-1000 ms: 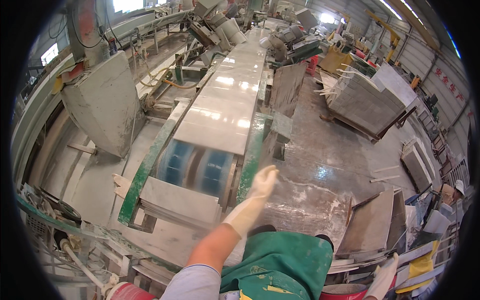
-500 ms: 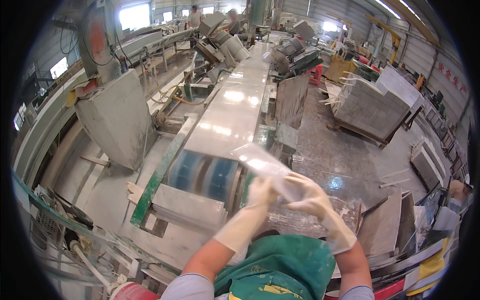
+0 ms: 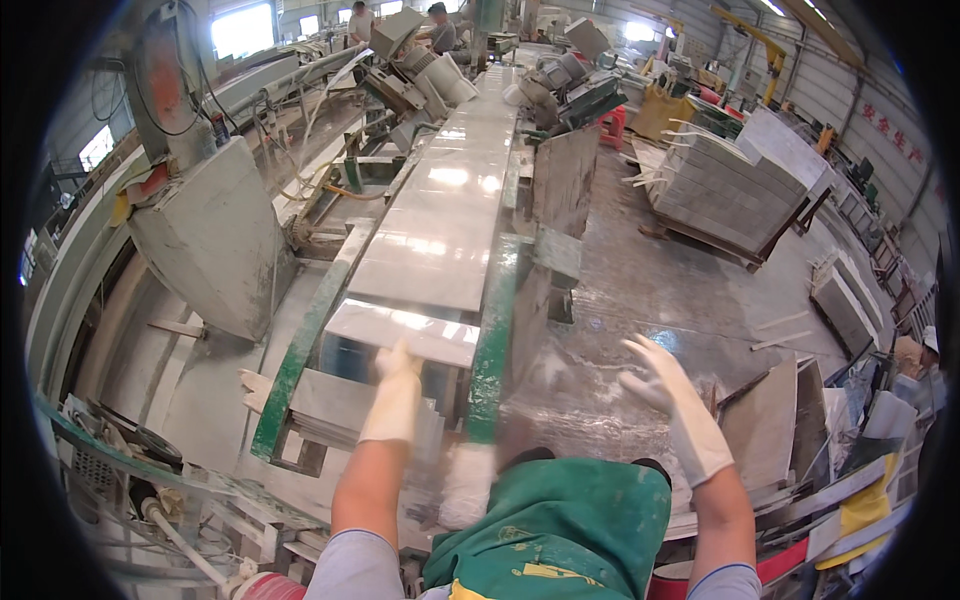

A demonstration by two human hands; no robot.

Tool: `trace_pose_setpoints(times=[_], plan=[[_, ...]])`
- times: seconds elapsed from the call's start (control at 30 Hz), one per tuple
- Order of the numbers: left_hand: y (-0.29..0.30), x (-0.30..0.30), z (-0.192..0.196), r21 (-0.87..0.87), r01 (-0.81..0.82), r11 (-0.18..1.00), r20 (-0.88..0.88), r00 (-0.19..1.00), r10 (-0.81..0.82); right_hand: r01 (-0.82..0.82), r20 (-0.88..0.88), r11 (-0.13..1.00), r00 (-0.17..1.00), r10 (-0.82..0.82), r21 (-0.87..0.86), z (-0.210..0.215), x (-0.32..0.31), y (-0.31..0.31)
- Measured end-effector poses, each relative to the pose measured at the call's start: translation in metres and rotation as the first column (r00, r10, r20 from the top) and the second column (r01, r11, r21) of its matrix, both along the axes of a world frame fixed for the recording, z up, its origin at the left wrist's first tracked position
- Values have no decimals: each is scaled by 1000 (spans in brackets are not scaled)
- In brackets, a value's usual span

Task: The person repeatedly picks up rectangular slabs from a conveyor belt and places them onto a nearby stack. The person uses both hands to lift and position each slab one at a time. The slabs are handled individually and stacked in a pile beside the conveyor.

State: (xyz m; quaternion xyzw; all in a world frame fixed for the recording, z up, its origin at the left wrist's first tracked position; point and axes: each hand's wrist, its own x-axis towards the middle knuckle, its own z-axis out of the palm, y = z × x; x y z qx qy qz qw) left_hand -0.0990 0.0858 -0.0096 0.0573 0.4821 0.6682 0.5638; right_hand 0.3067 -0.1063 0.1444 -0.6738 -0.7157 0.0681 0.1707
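A long line of pale polished stone slabs (image 3: 450,200) lies on a conveyor with green side rails (image 3: 298,355), running away from me. The nearest slab (image 3: 420,335) ends just in front of me. My left hand (image 3: 393,395), in a white glove, reaches up to this slab's near edge; its fingers are together at the edge and I cannot tell if they grip it. My right hand (image 3: 672,400), also white-gloved, hangs in the air over the wet floor to the right of the conveyor, fingers spread, holding nothing. My green apron (image 3: 560,530) fills the bottom.
A grey machine housing (image 3: 215,240) stands left of the conveyor. A pallet of stacked stone slabs (image 3: 725,170) sits at the right, and more slabs (image 3: 765,430) lean near my right hand. The floor (image 3: 640,290) is wet. Two people (image 3: 440,25) work at the far end.
Half a second ago both hands were close together in front of me. They have parted: the left has gone to the slab's end, the right has swung out to the right.
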Motion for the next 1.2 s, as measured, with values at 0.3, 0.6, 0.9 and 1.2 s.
trace_pose_setpoints(times=[0.3,0.6,0.9,1.2], plan=[[27,4,-1,-9,-43,999,-27,999,43,567,-426,780,657,-622,-265,-1,89,-153],[53,0,-26,-28,69,997,-84,994,-71,679,-547,685,481,-686,-263,-58,128,-221],[32,-28,25,-419,467,779,-486,609,-627,660,-620,682,401,-674,-314,-81,130,-232],[13,-36,44,-500,457,735,-654,357,-667,747,-389,615,504,-771,-252,-99,150,-267]])
